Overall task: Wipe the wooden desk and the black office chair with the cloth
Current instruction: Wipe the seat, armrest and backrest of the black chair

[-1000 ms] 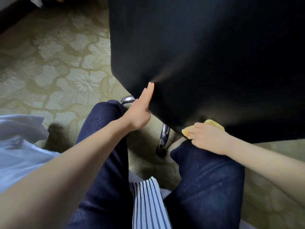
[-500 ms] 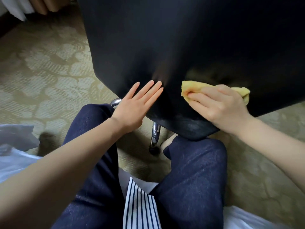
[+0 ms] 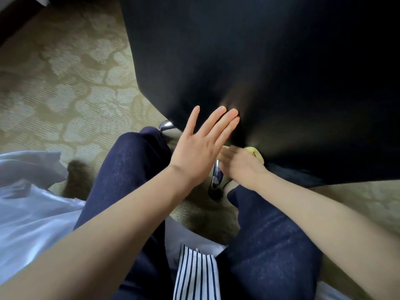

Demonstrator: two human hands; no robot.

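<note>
Fingers (image 3: pixel 218 124) of the left hand (image 3: pixel 199 148) lie straight and slightly spread, their tips pressed flat against the broad black fabric panel of the office chair (image 3: pixel 270 72), apparently bracing it and grasping nothing. Just below those fingertips, at the chair's lower edge, the right hand (image 3: pixel 240 165) curls over a small soft yellow cloth (image 3: pixel 256 153), bunching it against the panel; only a strip of the cloth shows past the knuckles, and the hand is somewhat blurred.

Beneath the chair's lower edge a shiny chrome leg of its base (image 3: pixel 216 176) runs down to the pale patterned carpet (image 3: pixel 65 87), between the person's knees in dark blue denim (image 3: pixel 270 245). To the left of the chair, low in the view, lies crumpled white fabric (image 3: pixel 26 202).

As for progress, the chair is the part in hand: the cloth sits at the very bottom rim of the panel, which suggests the lower stretch is being covered now. No streaks or damp marks show on the dark surface, so how much of it is already wiped cannot be told. The chrome base looks not yet reached by the cloth. The wooden desk is out of view, so whether it is done or still waiting cannot be judged.
</note>
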